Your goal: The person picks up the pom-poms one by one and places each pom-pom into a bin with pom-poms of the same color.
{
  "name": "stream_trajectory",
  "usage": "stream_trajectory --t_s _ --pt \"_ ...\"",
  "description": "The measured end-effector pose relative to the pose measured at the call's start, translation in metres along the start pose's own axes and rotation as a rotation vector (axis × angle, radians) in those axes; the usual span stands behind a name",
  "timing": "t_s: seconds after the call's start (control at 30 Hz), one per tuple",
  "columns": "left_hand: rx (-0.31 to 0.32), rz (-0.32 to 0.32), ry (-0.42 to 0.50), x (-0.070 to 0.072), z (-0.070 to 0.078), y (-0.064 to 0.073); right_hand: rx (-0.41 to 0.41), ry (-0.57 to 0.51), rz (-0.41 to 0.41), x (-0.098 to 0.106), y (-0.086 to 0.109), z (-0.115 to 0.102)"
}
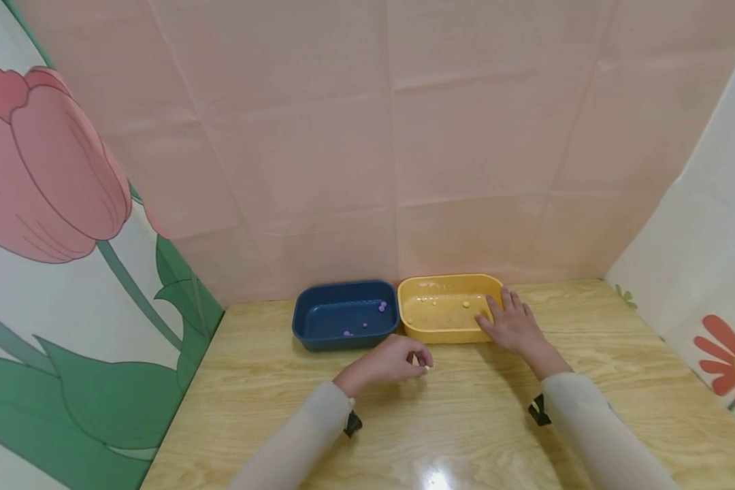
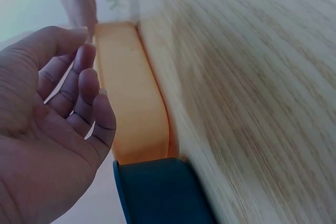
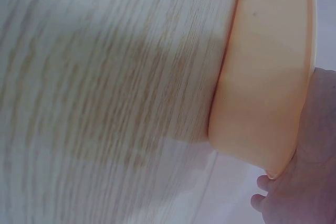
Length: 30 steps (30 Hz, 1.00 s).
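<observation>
Two shallow trays stand side by side, a dark blue tray [image 1: 346,344] and a yellow tray [image 1: 450,336]. Just in front of where they meet is my left hand [image 1: 388,359], its thumb and forefinger pinching a tiny pale yellow piece [image 1: 427,368]. The left wrist view hides that piece behind the fingertips. At the right end of the yellow tray, my right hand [image 1: 513,328] rests over the rim with fingers spread. Its thumb lies over the inside, while some fingertips [image 3: 258,202] show past the outer end wall.
Small yellow pieces [image 1: 465,305] lie scattered in the yellow tray, and small purple pieces [image 1: 382,307] in the blue one. Both trays stand on a wood-grain table [image 1: 251,381], close to a pink cloth backdrop [image 1: 318,204]. Flower-printed panels [image 1: 67,170] flank the table.
</observation>
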<state>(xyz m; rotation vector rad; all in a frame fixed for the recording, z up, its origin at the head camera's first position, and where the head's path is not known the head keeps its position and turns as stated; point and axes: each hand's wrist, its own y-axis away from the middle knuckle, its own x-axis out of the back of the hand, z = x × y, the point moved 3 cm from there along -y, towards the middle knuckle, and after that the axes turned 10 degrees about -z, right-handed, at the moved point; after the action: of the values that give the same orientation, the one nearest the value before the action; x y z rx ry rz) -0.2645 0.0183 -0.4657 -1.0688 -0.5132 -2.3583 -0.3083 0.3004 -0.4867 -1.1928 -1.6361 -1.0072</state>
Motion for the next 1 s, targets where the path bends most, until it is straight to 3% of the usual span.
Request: stream_trajectory --t_s 0.63,1.0 --pt "0.037 0.048 0.071 0.018 -0.002 -0.010 0.006 -0.001 0.009 0.001 -0.001 0.002" --pt "0.044 0.068 0.057 0.030 -0.005 -0.021 0.003 0.005 0.005 0.000 -0.001 0.001"
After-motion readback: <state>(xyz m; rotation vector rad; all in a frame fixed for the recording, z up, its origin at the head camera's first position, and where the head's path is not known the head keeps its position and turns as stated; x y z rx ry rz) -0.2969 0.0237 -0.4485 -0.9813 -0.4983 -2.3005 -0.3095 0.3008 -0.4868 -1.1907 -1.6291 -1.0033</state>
